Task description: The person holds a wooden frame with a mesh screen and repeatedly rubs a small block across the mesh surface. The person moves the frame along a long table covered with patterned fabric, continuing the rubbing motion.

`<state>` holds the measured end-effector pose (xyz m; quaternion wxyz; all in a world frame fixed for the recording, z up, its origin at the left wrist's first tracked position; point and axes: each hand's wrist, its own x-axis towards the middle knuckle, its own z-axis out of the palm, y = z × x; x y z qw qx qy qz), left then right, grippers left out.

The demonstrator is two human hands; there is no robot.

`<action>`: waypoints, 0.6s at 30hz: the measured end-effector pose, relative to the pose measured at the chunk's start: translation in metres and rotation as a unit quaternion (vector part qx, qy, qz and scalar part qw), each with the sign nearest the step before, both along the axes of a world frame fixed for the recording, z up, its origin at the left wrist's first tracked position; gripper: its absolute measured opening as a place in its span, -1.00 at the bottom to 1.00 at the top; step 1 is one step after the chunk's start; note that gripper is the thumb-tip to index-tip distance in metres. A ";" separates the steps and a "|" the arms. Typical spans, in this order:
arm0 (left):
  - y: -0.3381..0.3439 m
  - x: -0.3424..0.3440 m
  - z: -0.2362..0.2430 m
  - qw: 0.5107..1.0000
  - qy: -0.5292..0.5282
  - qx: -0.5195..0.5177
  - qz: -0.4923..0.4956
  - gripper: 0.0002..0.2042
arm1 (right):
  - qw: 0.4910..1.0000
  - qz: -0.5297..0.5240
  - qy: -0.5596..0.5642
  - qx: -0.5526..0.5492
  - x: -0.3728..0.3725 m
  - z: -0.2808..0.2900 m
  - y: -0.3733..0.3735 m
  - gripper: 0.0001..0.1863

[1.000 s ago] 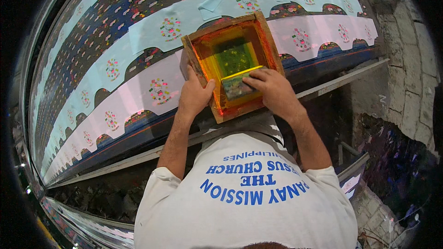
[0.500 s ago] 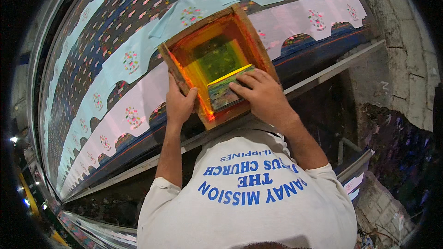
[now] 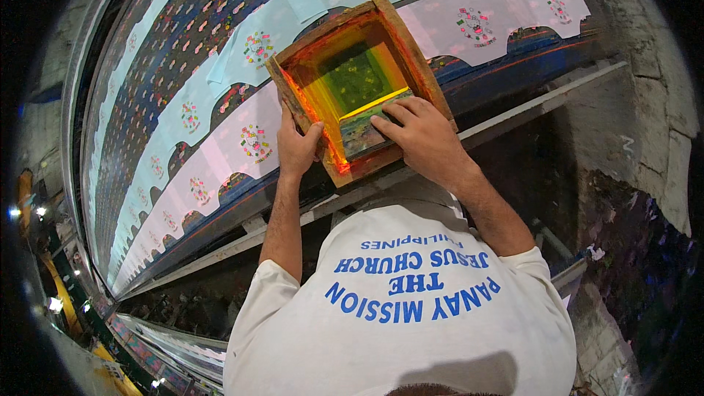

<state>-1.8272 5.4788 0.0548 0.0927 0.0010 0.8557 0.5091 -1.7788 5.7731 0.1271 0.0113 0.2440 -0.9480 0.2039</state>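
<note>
Head view: the wooden frame (image 3: 359,88) sits tilted on the pink cloth (image 3: 235,154) of the long table (image 3: 513,110). Left hand (image 3: 297,147) grips its near-left edge; right hand (image 3: 418,132) presses a squeegee (image 3: 374,106) inside. Since a second ago, the frame has slid left and turned.

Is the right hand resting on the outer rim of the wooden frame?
No, the right hand lies inside the wooden frame, fingers on the yellow-edged squeegee, while the left hand grips the frame's rim.
</note>
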 end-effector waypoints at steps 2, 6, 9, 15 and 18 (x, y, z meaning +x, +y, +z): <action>-0.001 0.000 0.001 1.000 -0.025 0.011 -0.004 -0.22 | 1.000 0.001 0.002 -0.008 -0.002 -0.001 0.002 -0.58; -0.004 0.000 -0.001 0.999 -0.022 0.043 -0.015 -0.19 | 1.000 0.011 -0.011 -0.024 -0.004 0.014 0.007 -0.58; 0.001 0.001 -0.003 0.999 0.050 0.011 -0.010 -0.27 | 0.998 0.024 -0.048 -0.016 0.007 0.022 0.018 -0.57; 0.007 0.002 0.014 1.000 -0.016 -0.020 0.014 -0.24 | 0.999 0.016 -0.038 0.009 -0.005 0.007 0.010 -0.38; 0.001 0.002 0.000 0.999 0.033 -0.001 0.000 -0.18 | 0.999 0.023 -0.024 -0.023 -0.054 -0.007 -0.006 -0.41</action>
